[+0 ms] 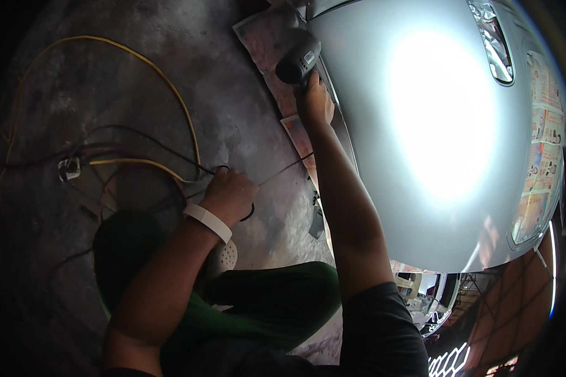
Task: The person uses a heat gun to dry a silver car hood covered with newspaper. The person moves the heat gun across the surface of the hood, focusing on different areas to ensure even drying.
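My right hand [316, 105], arm stretched forward, is closed round the handle of a black pistol-shaped heat gun [300, 61]. The heat gun is beside the edge of a silver-grey car body panel [358, 119], with its vented rear end towards the left. Lower and to the left, my left hand [229, 193] is closed on a black cable [248, 217]; a loop of it shows below the fingers. A thin dark stretch of cable runs from near this hand towards the panel. A pale band circles my left wrist.
A glaring light patch [443, 113] covers much of the panel. Printed paper [264, 53] lies along its left edge; more masking paper [541, 151] covers its right side. A yellow cable [163, 72], dark cables and a socket block [69, 168] lie on the stained floor [132, 31].
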Available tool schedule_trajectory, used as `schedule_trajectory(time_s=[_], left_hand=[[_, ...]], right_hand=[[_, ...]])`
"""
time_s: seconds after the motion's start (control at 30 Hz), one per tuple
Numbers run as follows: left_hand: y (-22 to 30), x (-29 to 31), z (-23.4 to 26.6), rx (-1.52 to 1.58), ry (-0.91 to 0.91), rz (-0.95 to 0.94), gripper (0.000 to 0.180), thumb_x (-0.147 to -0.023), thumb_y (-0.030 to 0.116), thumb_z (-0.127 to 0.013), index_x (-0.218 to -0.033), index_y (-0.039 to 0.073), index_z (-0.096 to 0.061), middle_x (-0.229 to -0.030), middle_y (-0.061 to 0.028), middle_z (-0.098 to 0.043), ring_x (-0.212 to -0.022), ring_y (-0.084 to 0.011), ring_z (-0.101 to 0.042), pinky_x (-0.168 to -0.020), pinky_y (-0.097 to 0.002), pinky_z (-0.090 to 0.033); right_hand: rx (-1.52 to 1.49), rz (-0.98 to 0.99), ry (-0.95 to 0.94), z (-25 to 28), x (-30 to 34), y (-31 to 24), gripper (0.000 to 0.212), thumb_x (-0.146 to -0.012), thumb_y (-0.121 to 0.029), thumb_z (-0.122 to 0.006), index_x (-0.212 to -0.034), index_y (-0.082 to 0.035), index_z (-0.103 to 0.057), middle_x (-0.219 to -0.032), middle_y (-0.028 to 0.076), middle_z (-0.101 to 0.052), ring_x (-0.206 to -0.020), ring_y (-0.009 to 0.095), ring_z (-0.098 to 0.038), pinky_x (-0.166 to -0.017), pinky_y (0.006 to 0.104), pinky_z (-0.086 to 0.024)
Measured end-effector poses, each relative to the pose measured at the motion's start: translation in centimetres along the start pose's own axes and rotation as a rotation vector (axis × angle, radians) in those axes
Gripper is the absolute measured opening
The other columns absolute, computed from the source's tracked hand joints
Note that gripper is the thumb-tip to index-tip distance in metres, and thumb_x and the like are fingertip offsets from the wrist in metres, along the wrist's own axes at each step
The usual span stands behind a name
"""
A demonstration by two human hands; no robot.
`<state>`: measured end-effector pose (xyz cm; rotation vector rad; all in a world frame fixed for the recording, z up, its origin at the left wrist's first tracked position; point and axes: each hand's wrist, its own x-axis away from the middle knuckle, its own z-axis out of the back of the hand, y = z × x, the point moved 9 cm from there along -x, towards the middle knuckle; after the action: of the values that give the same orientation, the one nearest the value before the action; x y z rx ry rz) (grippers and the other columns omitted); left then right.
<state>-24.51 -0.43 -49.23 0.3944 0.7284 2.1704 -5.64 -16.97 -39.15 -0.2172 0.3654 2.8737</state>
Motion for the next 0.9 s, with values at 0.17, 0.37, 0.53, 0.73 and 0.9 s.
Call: schedule_trajectory(time_s=[0.17, 0.37, 0.53, 0.73, 0.9], left_hand=[[-0.2, -0.6, -0.5, -0.002, -0.043, 0.001, 0.017, -0.093, 0.011, -0.058, -0.098, 0.012, -0.074, -0.101, -0.0100, -0.071, -0.106, -0.0290, -0.067, -0.094, -0.0475, -0.051], [-0.4, -0.8, -0.8, 0.099, -0.071, -0.009, 0.020, -0.088, 0.007, -0.057, -0.100, 0.011, -0.073, -0.106, -0.0110, -0.070, -0.106, -0.0312, -0.066, -0.097, -0.0489, -0.047], [-0.4, -0.7, -0.7, 0.244, 0.010, -0.026, 0.021, -0.088, 0.005, -0.056, -0.098, 0.010, -0.073, -0.107, -0.0109, -0.070, -0.109, -0.0315, -0.064, -0.099, -0.0479, -0.045], [-0.8, -1.3, -2.0, 0.230, -0.069, -0.019, 0.022, -0.089, 0.006, -0.056, -0.102, 0.009, -0.074, -0.108, -0.0129, -0.071, -0.109, -0.0326, -0.064, -0.100, -0.0476, -0.046], [-0.3, -1.9, -2.3, 0.188, -0.212, 0.000, 0.020, -0.090, 0.011, -0.059, -0.103, 0.005, -0.073, -0.111, -0.0160, -0.071, -0.110, -0.0358, -0.065, -0.097, -0.0491, -0.049]], right_hand=[[0.000, -0.040, -0.026, -0.2, 0.8, 1.4, 0.050, -0.096, -0.031, -0.065, -0.139, -0.012, -0.049, -0.118, 0.019, -0.066, -0.112, 0.036, -0.066, -0.090, 0.0484, -0.053], [-0.038, -0.049, -0.063, -0.8, 6.0, 6.0, 0.043, -0.097, -0.031, -0.061, -0.132, -0.010, -0.048, -0.114, 0.024, -0.065, -0.109, 0.044, -0.065, -0.087, 0.0530, -0.052], [0.000, -0.099, -0.066, -0.9, 12.5, 12.2, 0.042, -0.096, -0.027, -0.061, -0.132, -0.010, -0.046, -0.111, 0.025, -0.065, -0.104, 0.046, -0.065, -0.082, 0.0556, -0.051], [0.007, -0.207, -0.064, -0.2, 21.2, 19.4, 0.043, -0.095, -0.022, -0.061, -0.134, -0.010, -0.046, -0.108, 0.024, -0.065, -0.100, 0.047, -0.065, -0.081, 0.0560, -0.051], [-0.152, -0.481, 0.017, 0.0, 29.6, 28.1, 0.055, -0.094, -0.024, -0.068, -0.143, -0.011, -0.046, -0.129, 0.019, -0.064, -0.114, 0.041, -0.063, -0.090, 0.0495, -0.052]])
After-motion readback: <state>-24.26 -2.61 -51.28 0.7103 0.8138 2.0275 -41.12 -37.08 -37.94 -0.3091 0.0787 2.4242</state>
